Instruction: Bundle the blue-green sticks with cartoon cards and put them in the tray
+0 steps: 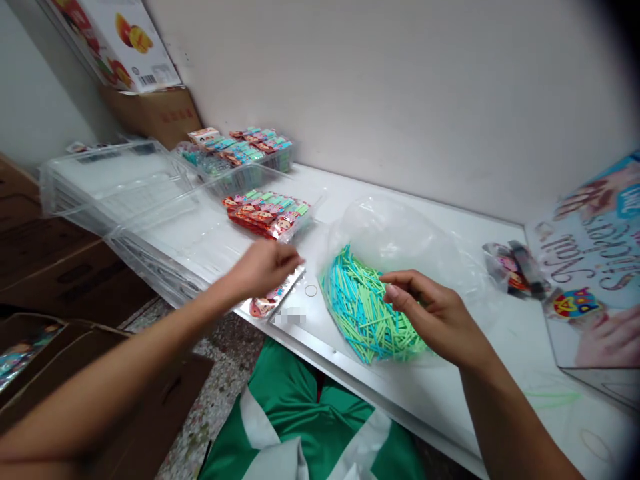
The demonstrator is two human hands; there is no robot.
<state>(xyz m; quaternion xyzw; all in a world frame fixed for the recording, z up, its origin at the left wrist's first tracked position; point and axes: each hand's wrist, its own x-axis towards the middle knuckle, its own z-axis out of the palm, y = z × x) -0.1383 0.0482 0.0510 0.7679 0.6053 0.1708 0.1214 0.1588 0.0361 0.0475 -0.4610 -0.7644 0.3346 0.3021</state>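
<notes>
My left hand (pixel 265 267) is closed, fingers curled together, just over a flat printed packet (pixel 265 305) at the front of the white table. Whether a thing sits between those fingers I cannot make out. My right hand (pixel 433 310) hovers above the clear plastic bag (pixel 385 223), its thumb and forefinger slightly apart with nothing visible between them. Inside the bag lies a heap of thin green and blue plastic sticks (pixel 365 303). Beyond my left hand, a clear tray (pixel 313 217) holds a row of red packets (pixel 267 213) with green and blue sticks in them.
Another clear tub (pixel 283 160) of packets stands against the wall. Empty clear trays (pixel 120 180) sit at the left. A printed box (pixel 600 267) and dark wrappers (pixel 517 267) are at the right. Cardboard boxes (pixel 150 393) stand on the floor at left.
</notes>
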